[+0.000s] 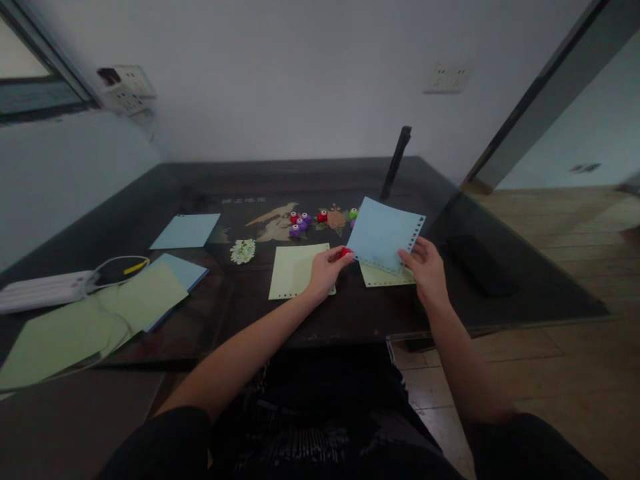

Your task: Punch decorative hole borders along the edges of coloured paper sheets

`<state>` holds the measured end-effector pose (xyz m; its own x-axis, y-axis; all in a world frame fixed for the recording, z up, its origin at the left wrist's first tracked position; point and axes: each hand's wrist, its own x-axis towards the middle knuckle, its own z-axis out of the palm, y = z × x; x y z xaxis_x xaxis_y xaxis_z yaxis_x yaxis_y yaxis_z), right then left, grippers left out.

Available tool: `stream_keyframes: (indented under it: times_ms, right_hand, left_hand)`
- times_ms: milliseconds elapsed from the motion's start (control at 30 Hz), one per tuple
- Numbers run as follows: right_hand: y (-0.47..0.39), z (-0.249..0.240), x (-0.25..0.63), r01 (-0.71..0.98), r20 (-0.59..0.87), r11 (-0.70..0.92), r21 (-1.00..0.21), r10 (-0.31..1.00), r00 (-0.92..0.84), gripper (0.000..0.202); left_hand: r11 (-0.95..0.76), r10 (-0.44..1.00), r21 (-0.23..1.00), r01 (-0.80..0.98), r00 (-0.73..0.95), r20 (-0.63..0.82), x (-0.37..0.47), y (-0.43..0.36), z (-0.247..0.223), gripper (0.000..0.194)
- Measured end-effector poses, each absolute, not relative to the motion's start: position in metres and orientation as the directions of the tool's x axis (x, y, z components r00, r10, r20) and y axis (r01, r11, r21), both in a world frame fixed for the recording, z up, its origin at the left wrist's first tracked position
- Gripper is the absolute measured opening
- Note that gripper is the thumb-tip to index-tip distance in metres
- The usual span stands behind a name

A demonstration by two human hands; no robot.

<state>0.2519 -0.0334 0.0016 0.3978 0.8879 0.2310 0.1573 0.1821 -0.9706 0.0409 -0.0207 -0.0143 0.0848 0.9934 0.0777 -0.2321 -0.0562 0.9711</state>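
A light blue sheet (383, 230) is raised at a tilt above the table, with small holes along its right and lower edges. My right hand (429, 270) grips its lower right corner between thumb and fingers. My left hand (327, 272) is closed around a small red paper punch (345, 252) at the sheet's lower left corner. Below my left hand lies a pale green sheet (295, 270) with holes along its bottom edge. Another pale green sheet (380, 278) is partly hidden beneath the blue one. Several red, purple and green punches (299, 225) sit just beyond.
Left are a blue sheet (187, 231), stacked pale green sheets (95, 320), a white power strip (45, 291) with a cable, and a flower-like cluster (243, 251). A black phone-like object (480, 263) lies right. A black upright stick (397, 162) stands at the back.
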Motion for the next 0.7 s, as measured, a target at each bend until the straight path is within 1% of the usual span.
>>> stream_keyframes:
  times_ms: [67,100,133,167,200,233,267,300,367,400,467,533,633,700]
  right_hand:
    - [-0.042,0.009,0.250,0.327,0.380,0.233,-0.916,0.764,0.521,0.056]
    - [-0.048,0.012,0.247,0.403,0.441,0.238,-0.883,0.712,0.546,0.050]
    - [-0.054,0.015,0.241,0.436,0.471,0.243,-0.866,0.690,0.550,0.039]
    - [-0.060,0.016,0.232,0.413,0.422,0.233,-0.880,0.782,0.459,0.029]
    - [-0.066,0.016,0.222,0.332,0.306,0.197,-0.922,0.898,0.316,0.027]
    - [-0.071,0.015,0.211,0.207,0.150,0.117,-0.971,0.977,0.150,0.030]
    - [-0.075,0.013,0.198,0.052,0.032,0.031,-0.998,0.999,0.031,0.034]
    - [-0.077,0.012,0.186,-0.086,-0.026,-0.027,-0.996,1.000,-0.009,0.037]
    - [-0.077,0.009,0.164,-0.291,-0.046,-0.051,-0.955,0.999,-0.025,0.039]
    - [-0.075,0.008,0.155,-0.358,-0.039,-0.052,-0.932,0.998,-0.043,0.037]
    - [-0.070,0.007,0.142,-0.441,-0.036,-0.052,-0.896,0.998,-0.046,0.032]
    - [-0.064,0.006,0.133,-0.508,-0.055,-0.044,-0.860,0.998,0.005,0.028]
    - [-0.057,0.002,0.125,-0.618,-0.099,-0.014,-0.786,0.990,0.104,0.029]
    - [-0.053,-0.002,0.121,-0.678,-0.133,-0.006,-0.735,0.982,0.136,0.029]
  left_hand:
    - [-0.047,0.993,0.973,-0.227,0.092,0.069,0.040,-0.021,-0.013,0.028]
    - [-0.046,0.993,0.973,-0.225,0.092,0.068,0.040,-0.021,-0.012,0.029]
    - [-0.048,0.993,0.973,-0.226,0.090,0.070,0.040,-0.022,-0.010,0.028]
    - [-0.051,0.994,0.972,-0.231,0.085,0.072,0.040,-0.023,-0.008,0.028]
    - [-0.054,0.994,0.970,-0.238,0.082,0.076,0.040,-0.024,-0.005,0.027]
    - [-0.058,0.994,0.967,-0.248,0.080,0.080,0.040,-0.025,-0.002,0.027]
    - [-0.061,0.993,0.964,-0.258,0.080,0.084,0.040,-0.026,0.002,0.026]
    - [-0.062,0.993,0.962,-0.266,0.082,0.087,0.039,-0.028,0.005,0.026]
    - [-0.066,0.992,0.961,-0.269,0.081,0.091,0.039,-0.031,0.010,0.026]
    - [-0.068,0.993,0.962,-0.266,0.079,0.092,0.040,-0.032,0.013,0.026]
    - [-0.069,0.993,0.963,-0.262,0.070,0.090,0.040,-0.035,0.015,0.026]
    - [-0.058,0.994,0.962,-0.266,0.072,0.080,0.042,-0.036,0.015,0.025]
    - [-0.036,0.994,0.961,-0.274,0.093,0.064,0.044,-0.038,0.013,0.025]
    - [-0.031,0.993,0.960,-0.280,0.099,0.060,0.045,-0.038,0.011,0.025]
